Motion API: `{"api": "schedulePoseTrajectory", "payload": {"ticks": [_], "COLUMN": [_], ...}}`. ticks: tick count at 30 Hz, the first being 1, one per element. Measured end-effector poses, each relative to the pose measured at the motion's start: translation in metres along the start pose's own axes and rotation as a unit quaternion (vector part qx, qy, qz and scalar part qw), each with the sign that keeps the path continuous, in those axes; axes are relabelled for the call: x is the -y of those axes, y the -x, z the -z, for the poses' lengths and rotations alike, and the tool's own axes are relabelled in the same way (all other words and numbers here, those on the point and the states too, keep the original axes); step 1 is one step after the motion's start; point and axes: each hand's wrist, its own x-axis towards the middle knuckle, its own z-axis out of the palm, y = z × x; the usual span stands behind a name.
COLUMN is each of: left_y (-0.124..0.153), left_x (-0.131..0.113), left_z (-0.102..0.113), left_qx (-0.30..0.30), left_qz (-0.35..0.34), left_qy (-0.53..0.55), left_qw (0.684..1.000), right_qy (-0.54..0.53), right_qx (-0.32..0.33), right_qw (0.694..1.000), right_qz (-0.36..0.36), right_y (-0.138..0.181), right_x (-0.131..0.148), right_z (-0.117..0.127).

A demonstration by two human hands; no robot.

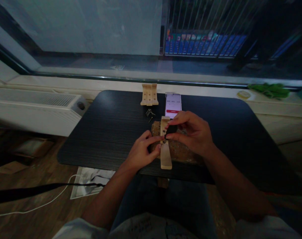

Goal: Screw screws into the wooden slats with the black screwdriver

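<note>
A narrow light wooden piece (166,160) with dark holes lies across a brown block (182,152) that looks wrapped in clear film. My left hand (140,151) is closed at the left side of this wooden piece, its index fingertip and thumb against it near the holes. Between thumb and fingers, my right hand (194,132) pinches a small black object (171,130) over the wooden piece. The lower end of that black object is close to my left index fingertip; its exact kind is unclear. Several small metal screws (149,113) lie on the dark table beyond my hands.
Several similar wooden pieces (149,94) stand together at the back edge of the table (103,129). A phone (173,103) showing a timer lies just past my right hand. A radiator (36,108) is at the left; green leaves (269,90) rest on the windowsill.
</note>
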Motion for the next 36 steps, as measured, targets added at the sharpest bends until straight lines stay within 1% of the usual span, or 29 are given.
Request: {"api": "schedulePoseTrajectory", "payload": {"ticks": [6,9,13,17,20,23,25,28,36], "left_y": [0.001,0.001,0.000,0.000,0.000,0.000,0.000,0.000,0.000], "left_x": [0.001,0.002,0.001,-0.001,-0.001,0.000,0.000,0.000,-0.002], "left_z": [-0.001,-0.001,-0.001,0.000,0.000,0.000,-0.001,-0.001,0.000], "left_qx": [-0.009,-0.006,-0.002,0.003,-0.001,0.001,0.001,0.000,0.007], "left_qz": [-0.006,-0.004,0.001,0.003,-0.002,-0.002,0.003,0.007,0.012], "left_qy": [0.007,0.006,0.003,0.000,0.002,0.001,0.001,0.006,-0.002], "left_qw": [1.000,1.000,1.000,1.000,1.000,1.000,1.000,1.000,1.000], "right_qy": [0.005,0.021,0.025,0.019,0.000,-0.011,-0.017,-0.022,-0.013], "right_qx": [-0.021,-0.001,0.025,0.078,0.116,0.130,0.126,0.108,0.032], "right_qw": [1.000,0.999,0.998,0.995,0.992,0.991,0.992,0.994,0.999], "right_qz": [0.013,0.039,0.054,0.064,0.043,0.001,-0.017,-0.025,-0.039], "right_y": [-0.002,-0.003,-0.004,-0.005,-0.005,-0.004,-0.004,-0.004,-0.002], "right_x": [0.002,0.001,0.000,0.000,0.001,0.002,0.002,0.001,-0.004], "right_z": [-0.003,-0.001,0.004,0.012,0.016,0.018,0.018,0.017,0.010]}}
